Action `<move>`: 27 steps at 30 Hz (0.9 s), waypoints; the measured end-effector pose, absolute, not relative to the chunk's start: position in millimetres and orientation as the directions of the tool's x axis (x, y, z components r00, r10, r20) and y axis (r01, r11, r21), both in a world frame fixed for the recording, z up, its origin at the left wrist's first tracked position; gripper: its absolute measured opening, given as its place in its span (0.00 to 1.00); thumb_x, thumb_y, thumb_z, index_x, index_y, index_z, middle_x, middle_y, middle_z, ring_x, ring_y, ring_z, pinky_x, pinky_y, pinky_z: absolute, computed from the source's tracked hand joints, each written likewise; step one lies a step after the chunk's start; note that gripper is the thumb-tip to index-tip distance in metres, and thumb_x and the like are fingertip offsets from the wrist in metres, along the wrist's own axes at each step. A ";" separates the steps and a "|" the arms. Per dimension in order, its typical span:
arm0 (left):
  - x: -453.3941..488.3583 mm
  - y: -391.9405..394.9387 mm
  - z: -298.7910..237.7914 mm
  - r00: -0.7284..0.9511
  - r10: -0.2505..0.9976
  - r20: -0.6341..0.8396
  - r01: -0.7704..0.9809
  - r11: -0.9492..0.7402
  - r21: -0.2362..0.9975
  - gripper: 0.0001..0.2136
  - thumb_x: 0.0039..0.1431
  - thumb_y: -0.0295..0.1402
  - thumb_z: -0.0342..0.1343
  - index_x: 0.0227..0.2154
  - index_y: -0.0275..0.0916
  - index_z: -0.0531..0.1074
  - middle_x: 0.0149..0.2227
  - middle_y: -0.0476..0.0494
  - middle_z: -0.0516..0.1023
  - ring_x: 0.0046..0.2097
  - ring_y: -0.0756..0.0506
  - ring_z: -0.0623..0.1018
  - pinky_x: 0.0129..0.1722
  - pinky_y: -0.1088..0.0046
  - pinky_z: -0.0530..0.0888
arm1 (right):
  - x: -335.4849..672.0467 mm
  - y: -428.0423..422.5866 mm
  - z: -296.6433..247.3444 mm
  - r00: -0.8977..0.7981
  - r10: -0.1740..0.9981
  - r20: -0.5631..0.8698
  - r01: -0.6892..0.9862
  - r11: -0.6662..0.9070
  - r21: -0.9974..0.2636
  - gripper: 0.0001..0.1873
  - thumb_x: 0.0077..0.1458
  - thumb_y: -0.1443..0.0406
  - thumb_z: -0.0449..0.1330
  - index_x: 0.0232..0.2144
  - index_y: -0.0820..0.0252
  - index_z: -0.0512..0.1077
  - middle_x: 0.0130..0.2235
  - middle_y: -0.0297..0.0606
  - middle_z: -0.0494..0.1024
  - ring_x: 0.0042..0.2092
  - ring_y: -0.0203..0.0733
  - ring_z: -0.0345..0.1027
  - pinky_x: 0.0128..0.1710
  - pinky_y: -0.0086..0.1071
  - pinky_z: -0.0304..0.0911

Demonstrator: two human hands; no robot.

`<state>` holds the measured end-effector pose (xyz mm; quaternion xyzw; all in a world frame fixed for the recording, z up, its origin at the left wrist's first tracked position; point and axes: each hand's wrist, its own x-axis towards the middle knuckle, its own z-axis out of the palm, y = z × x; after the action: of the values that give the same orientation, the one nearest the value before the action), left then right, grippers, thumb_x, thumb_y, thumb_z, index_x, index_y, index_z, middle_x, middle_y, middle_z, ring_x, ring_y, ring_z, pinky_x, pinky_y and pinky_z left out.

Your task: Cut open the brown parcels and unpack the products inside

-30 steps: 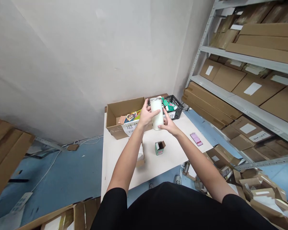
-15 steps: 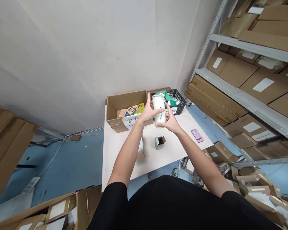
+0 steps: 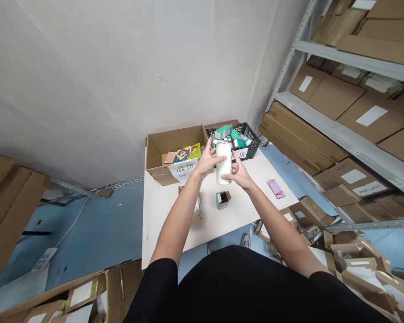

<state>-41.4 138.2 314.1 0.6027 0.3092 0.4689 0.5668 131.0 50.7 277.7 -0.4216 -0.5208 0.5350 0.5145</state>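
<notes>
A white tumbler [image 3: 224,163] with a metal-rimmed lid is held upright above the table, between both hands. My left hand [image 3: 208,160] grips it from the left, thumb across its front. From the right, my right hand [image 3: 240,174] closes on its lower part, with the thumb near the base. Below the hands, a small green box [image 3: 222,200] stands on the table with its top flap raised. A cardboard piece or box [image 3: 198,208] lies partly hidden behind my left forearm.
On the white table [image 3: 161,224] stand a cardboard box [image 3: 158,175] with booklets and a black basket [image 3: 254,148] holding green boxes. A pink phone [image 3: 276,189] lies at the right. Shelves [image 3: 340,130] of cartons rise at the right; opened cartons [image 3: 366,269] cover the floor below.
The tumbler has turned in my hands, so the dark lettering on its front no longer shows. Both hands have come slightly lower, and more of the green boxes in the basket shows.
</notes>
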 end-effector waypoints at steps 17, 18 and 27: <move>-20.7 112.1 223.4 0.108 0.986 0.126 0.279 -0.152 0.948 0.43 0.43 0.36 0.78 0.65 0.40 0.70 0.59 0.35 0.79 0.57 0.33 0.79 0.64 0.51 0.72 | 138.8 24.9 137.9 0.132 0.991 -0.006 0.306 -0.046 -0.951 0.46 0.48 0.59 0.63 0.70 0.53 0.61 0.66 0.49 0.70 0.61 0.54 0.72 0.59 0.48 0.70; -22.8 109.2 215.0 0.107 0.988 0.112 0.267 -0.137 0.954 0.41 0.43 0.36 0.78 0.63 0.40 0.72 0.59 0.36 0.80 0.56 0.35 0.80 0.63 0.52 0.73 | 145.4 23.8 122.2 0.188 0.978 -0.088 0.305 -0.143 -0.941 0.40 0.49 0.59 0.61 0.66 0.55 0.65 0.65 0.50 0.72 0.58 0.54 0.74 0.57 0.47 0.72; -13.0 82.4 133.0 0.001 0.999 0.047 0.213 -0.046 0.976 0.33 0.48 0.34 0.74 0.59 0.40 0.73 0.58 0.39 0.80 0.56 0.40 0.81 0.58 0.63 0.76 | 147.6 9.4 33.4 0.208 0.922 -0.327 0.398 -0.385 -0.833 0.12 0.45 0.59 0.65 0.33 0.59 0.77 0.36 0.40 0.85 0.41 0.48 0.79 0.44 0.38 0.74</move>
<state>-13.0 82.4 133.0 0.5611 0.5399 0.4562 0.4308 147.6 9.4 33.4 -0.7142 -0.4620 0.4270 0.3067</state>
